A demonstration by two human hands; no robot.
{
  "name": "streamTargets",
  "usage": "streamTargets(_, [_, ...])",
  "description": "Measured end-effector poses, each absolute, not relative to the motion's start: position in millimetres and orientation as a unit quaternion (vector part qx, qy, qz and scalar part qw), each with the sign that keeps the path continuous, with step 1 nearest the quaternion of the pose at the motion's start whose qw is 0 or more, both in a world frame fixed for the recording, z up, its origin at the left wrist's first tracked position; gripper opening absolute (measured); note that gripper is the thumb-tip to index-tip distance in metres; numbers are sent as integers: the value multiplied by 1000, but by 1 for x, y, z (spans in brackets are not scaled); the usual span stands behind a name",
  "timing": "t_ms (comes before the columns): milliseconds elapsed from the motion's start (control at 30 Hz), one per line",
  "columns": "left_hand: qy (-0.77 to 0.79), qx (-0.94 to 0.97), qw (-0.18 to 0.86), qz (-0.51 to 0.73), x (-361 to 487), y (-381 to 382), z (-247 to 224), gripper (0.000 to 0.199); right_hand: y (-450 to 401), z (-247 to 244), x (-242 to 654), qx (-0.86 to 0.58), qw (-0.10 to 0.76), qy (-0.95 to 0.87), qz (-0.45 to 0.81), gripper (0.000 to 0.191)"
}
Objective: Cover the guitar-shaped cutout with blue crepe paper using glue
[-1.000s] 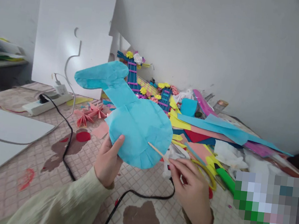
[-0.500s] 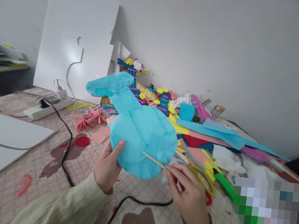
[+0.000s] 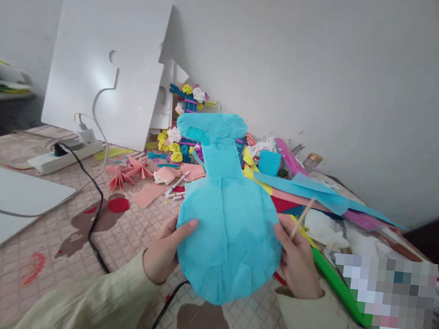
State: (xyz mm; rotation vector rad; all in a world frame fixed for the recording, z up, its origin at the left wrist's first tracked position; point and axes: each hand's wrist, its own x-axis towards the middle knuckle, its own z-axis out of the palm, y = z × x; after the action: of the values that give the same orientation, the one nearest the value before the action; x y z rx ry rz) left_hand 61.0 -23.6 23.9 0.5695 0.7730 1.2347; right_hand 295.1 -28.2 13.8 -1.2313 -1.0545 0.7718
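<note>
A light-blue paper-covered cutout (image 3: pixel 228 229) with a round body, a neck and a long rounded top piece is held up over the table. My left hand (image 3: pixel 169 243) grips the round body's left edge, thumb on the front and fingers behind. On the opposite edge my right hand (image 3: pixel 298 253) pinches the body with its thumb in front. A thin wooden stick (image 3: pixel 302 218) also sits in the right hand, pointing up. Fingers behind the cutout are hidden.
A white power strip (image 3: pixel 65 156) with a black cord (image 3: pixel 97 214) lies to the left. Behind stands a white board (image 3: pixel 105 56) against the wall. Pink paper fans (image 3: pixel 121 176), blue paper strips (image 3: pixel 300 187) and a green tool (image 3: pixel 338 286) lie around on the table.
The cutout has turned more upright and come lower and to the right. My right hand has moved from pointing the stick at its front to holding its right edge.
</note>
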Motion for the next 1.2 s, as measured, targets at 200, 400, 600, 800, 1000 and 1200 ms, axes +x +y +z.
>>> streamTargets(200, [345,242,699,578,61,-18,25,31,-31,16,297,-533,657,-395,358,27])
streamTargets(400, [346,206,703,586,61,-15,25,35,-34,13,295,-512,658,-443,330,23])
streamTargets(600, [351,244,676,601,61,-10,19,39,-37,13,291,-501,689,-416,318,19])
streamTargets(800, [381,369,659,533,58,-10,16,62,-39,17,281,-497,689,-395,351,17])
streamTargets(1000, [430,435,570,548,57,-10,11,71,-42,17,274,-509,677,-385,366,14])
streamTargets(1200, [440,471,519,561,60,-15,15,73,-41,14,270,-501,729,-282,372,20])
